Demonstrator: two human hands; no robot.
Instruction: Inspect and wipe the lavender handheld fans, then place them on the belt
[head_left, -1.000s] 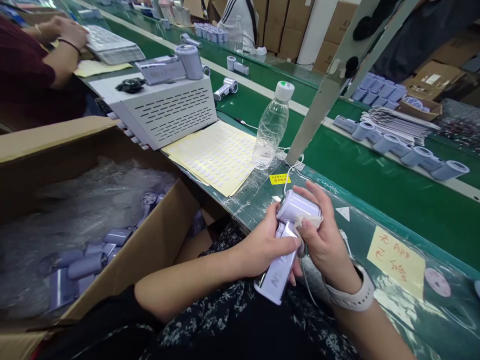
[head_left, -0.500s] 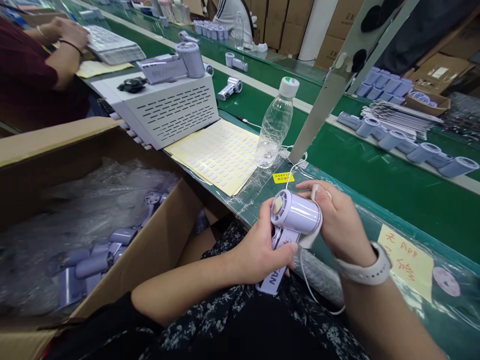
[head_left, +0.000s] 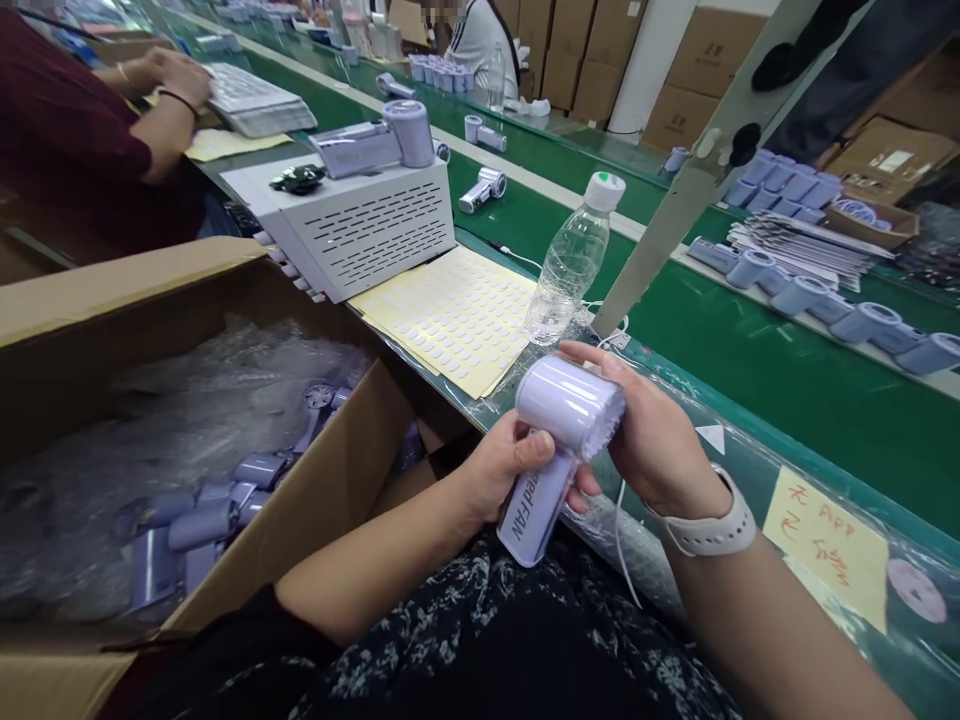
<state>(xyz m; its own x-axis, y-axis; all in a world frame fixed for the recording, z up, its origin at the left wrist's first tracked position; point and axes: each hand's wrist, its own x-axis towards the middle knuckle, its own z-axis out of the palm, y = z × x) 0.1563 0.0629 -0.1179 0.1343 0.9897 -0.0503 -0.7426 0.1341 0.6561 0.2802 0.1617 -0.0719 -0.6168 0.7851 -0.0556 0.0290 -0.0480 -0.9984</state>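
A lilac handheld fan (head_left: 564,405) with "FAN" lettering on its grip is tilted above my lap. My left hand (head_left: 504,465) is closed round it just below the round head, thumb on the near side. Beside the far right end of the head is my right hand (head_left: 649,430), its fingers stretched along the back and its palm facing the grille. Whether those fingers touch the head I cannot tell. A white cable (head_left: 621,545) hangs down below my right hand. No cloth shows in my right hand.
To the left, an open carton (head_left: 375,445) holds plastic wrap and several lilac fans. A sticker sheet (head_left: 450,315), water bottle (head_left: 566,270), grey metal box (head_left: 390,225) and slanted metal post (head_left: 660,240) stand along the bench. A co-worker's hands (head_left: 176,80) are at upper left.
The fan has been turned so its grille faces right and its lettering shows more. The white cloth in my right hand is out of sight. The view has shifted slightly.
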